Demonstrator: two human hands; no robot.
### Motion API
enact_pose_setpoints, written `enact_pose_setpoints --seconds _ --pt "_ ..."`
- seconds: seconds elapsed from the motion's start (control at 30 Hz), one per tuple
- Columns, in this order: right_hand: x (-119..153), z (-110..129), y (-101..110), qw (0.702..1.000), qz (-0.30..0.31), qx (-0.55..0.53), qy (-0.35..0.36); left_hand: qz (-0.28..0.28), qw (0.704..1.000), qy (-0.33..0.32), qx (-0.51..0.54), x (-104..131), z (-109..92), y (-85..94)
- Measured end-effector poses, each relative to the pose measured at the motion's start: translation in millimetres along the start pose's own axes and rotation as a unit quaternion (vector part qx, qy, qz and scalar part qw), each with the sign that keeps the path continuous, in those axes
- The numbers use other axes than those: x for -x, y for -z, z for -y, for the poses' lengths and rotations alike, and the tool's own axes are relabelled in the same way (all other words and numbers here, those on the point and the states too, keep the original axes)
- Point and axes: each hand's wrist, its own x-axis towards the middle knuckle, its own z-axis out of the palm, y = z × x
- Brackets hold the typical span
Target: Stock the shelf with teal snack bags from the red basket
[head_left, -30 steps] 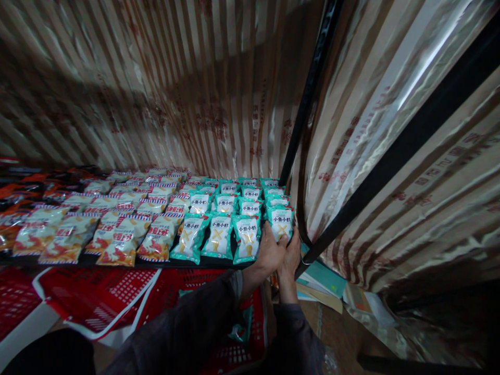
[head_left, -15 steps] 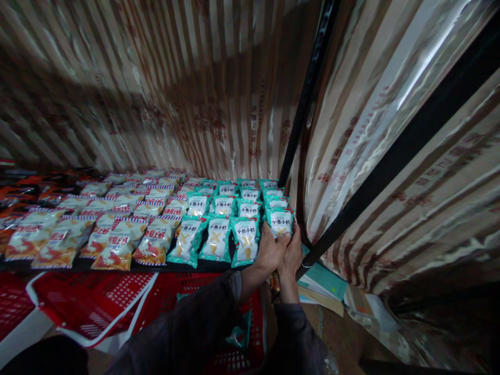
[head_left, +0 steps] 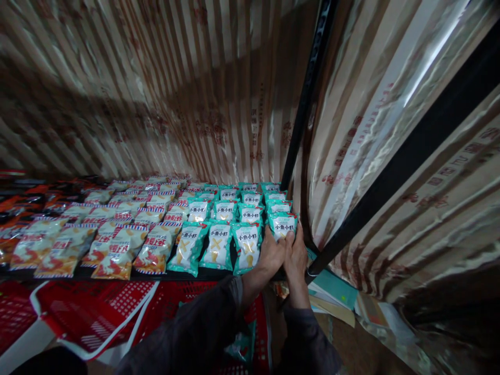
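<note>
2 hands (head_left: 284, 255) pinching 1 teal bag (head_left: 284, 225) w/ fingers, 3 bags (head_left: 219, 244) alongside.

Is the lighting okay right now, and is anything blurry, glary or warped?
Head view: dim overall, with a broad shadow across the striped curtain and a bright streak at upper right; the lower right and dark sleeves lose detail; orange bags at far left look smeared, perhaps lens stretch; the teal bag between left hand and right hand looks clearer.
</note>
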Motion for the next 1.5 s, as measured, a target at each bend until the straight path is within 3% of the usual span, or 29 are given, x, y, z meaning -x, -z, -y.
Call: enact_pose_setpoints --seconds 0.53,1.07,1.5 --pt "0.5 -6.2 -4.7 0.999 -0.023 -0.015 0.037 0.033 0.998 0.019 -0.053 11.0 -24.4 7.0" --pt "5.2 -8.4 -8.8 0.999 -0.041 -0.023 0.012 0.011 0.999 -0.009 -0.029 -2.1 3.7 -7.4" --pt "8.1 -15.7 -13.5 0.993 -0.090 0.007 0.071 -0.012 0.999 -0.004 -0.042 5.9 7.6 -7.3"
